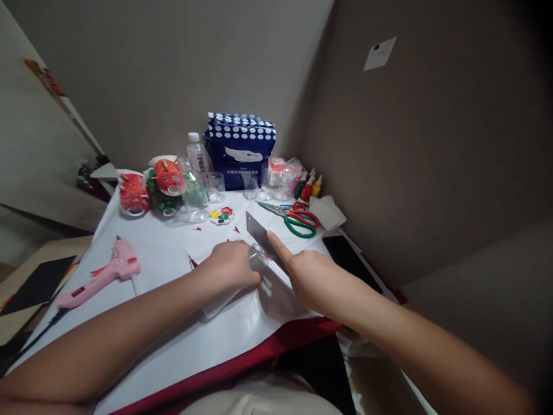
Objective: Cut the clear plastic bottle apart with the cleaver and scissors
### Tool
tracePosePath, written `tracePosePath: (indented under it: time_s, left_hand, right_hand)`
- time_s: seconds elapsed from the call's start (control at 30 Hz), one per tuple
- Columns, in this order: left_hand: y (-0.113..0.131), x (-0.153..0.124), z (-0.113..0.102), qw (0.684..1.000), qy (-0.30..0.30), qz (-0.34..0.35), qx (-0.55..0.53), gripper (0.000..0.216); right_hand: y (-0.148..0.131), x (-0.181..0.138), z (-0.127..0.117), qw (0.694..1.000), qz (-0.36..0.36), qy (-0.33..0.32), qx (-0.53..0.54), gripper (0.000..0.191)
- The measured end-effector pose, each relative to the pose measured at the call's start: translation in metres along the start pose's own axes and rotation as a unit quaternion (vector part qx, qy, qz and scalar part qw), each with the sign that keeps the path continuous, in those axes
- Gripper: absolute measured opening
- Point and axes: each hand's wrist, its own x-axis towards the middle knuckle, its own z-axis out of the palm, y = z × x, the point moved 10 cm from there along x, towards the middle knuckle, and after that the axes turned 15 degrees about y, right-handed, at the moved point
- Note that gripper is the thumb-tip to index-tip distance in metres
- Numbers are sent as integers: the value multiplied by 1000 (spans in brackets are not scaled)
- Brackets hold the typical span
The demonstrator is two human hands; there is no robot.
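Note:
My left hand (233,262) is closed around a clear plastic bottle (258,257) lying on its side, pressing it to the white table covering. Part of the bottle shows beneath my wrist; the rest is hidden by the hand. In my right hand (309,276) is a knife (258,230), its handle hidden in the fist and my index finger stretched along the top of the blade. The flat grey blade lies across the bottle's right end, touching it or just above; I cannot tell which. Beyond the hands is a small flower-shaped palette (222,215) with coloured paint.
To the left lies a pink glue gun (114,266) with its cord. Red and green painted bottle figures (166,181), a blue bag (239,153) and cut clear bottles stand at the back. Scissors (298,222), paint bottles (307,187) and a phone (352,262) are on the right.

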Motion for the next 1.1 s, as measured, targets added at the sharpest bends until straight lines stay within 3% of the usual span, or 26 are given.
tracePosePath:
  time_s: [0.57, 0.77, 0.97, 1.1]
  left_hand:
    - [-9, 3, 9, 1000, -18, 1, -5, 48]
    - [-3, 0, 6, 1000, -8, 1, 5, 40]
    - [1, -4, -5, 1000, 4, -7, 10, 43]
    - [-2, 1, -34, 996, 81, -15, 28, 54]
  right_hand:
    - [-26, 48, -21, 993, -77, 83, 24, 91]
    - [-19, 57, -19, 989, -86, 110, 47, 90]
    - [4, 35, -23, 985, -35, 127, 112, 84]
    - [13, 23, -46, 970, 3, 197, 140, 82]
